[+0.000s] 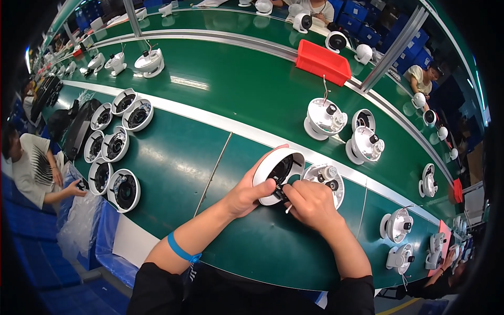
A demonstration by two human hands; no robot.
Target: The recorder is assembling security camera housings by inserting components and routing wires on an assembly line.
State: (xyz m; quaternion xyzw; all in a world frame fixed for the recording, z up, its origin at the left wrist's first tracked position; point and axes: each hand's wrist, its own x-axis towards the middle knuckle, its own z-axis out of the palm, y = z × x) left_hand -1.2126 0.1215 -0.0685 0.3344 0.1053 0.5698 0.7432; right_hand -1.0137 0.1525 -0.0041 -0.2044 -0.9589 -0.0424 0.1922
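Raised over the green workbench, my left hand (243,195) grips a round white camera housing (269,167) with a black inside, thumb over its lower rim. At the rim's lower right, my right hand (314,203) is closed, its fingertips pinched at the black parts there. What they hold is too small to make out; a short white wire end (289,209) sticks out below them. Just behind the right hand is a white camera body (338,191) with an exposed lens and circuit parts, partly hidden by that hand.
Several white housings with black insides (124,190) stand grouped at left. A green conveyor (231,79) beyond a pale rail carries white camera bodies (324,118); a red bin (323,64) sits at its far side. More camera bodies (397,226) stand at right. Co-workers sit around, one person (37,163) at left.
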